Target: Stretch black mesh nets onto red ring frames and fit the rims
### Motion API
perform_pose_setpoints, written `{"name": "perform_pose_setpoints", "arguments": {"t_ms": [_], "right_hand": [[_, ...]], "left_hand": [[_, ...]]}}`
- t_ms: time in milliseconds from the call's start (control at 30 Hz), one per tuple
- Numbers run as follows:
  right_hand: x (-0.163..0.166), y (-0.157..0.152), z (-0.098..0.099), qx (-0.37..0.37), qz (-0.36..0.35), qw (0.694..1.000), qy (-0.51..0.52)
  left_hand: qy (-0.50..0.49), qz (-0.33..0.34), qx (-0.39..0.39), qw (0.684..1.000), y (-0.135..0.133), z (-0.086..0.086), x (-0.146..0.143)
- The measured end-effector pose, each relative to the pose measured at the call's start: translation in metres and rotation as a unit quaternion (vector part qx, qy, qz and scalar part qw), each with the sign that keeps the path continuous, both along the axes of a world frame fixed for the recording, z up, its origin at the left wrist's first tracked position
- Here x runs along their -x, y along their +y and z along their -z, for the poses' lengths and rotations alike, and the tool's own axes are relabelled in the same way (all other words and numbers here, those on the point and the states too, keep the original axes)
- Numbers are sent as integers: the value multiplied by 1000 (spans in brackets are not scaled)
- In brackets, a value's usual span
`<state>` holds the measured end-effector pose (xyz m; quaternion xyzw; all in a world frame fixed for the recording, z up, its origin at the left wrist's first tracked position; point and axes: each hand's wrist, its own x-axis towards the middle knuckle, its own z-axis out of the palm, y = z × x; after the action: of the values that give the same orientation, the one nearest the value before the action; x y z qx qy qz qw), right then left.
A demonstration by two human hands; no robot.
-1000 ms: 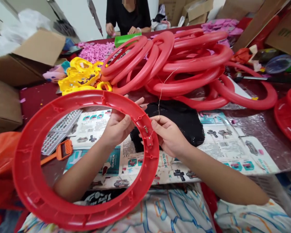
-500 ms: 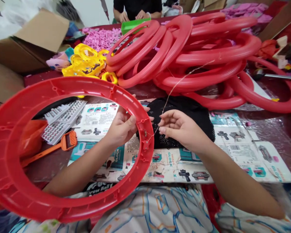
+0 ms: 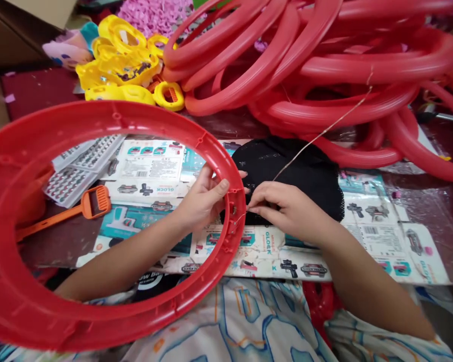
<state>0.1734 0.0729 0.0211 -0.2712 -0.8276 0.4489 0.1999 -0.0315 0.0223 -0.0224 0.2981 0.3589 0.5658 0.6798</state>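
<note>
A large red plastic ring (image 3: pixel 136 314) stands tilted in front of me, its hollow, ribbed side facing up. My left hand (image 3: pixel 208 196) reaches through its opening and grips the right rim, thumb on the near side and fingertips showing beyond it. Just right of that rim, my right hand (image 3: pixel 283 206) pinches a thin, light-coloured string (image 3: pixel 324 131). From the pinch, one end runs to a small fitting inside the rim; the other trails up over the red rings behind. Beneath both hands lies a black mesh cloth (image 3: pixel 305 166).
Flattened printed cardboard (image 3: pixel 147 161) covers the table under my hands. A heap of red rings (image 3: pixel 347 110) fills the back right. Yellow plastic parts (image 3: pixel 117 65), an orange scoop-like tool (image 3: pixel 94 202) and white trays (image 3: pixel 75 176) of small pieces sit left.
My right hand has closed in on the string nearer the ring's rim, and the trailing string now slants further right. The view has dipped and moved closer.
</note>
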Motion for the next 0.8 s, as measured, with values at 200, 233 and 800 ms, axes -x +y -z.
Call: {"name": "perform_pose_setpoints", "arguments": {"t_ms": [200,233,800], "right_hand": [[2,1,11,-94,-76,991,48],[3,1,12,-104,-78,990,61],[21,-11,25,-104,26,982,157]], "left_hand": [[0,-2,32,999,2,8,-9],[2,-3,35,999,2,8,-9],[15,16,6,1000,-12,2,-17]]}}
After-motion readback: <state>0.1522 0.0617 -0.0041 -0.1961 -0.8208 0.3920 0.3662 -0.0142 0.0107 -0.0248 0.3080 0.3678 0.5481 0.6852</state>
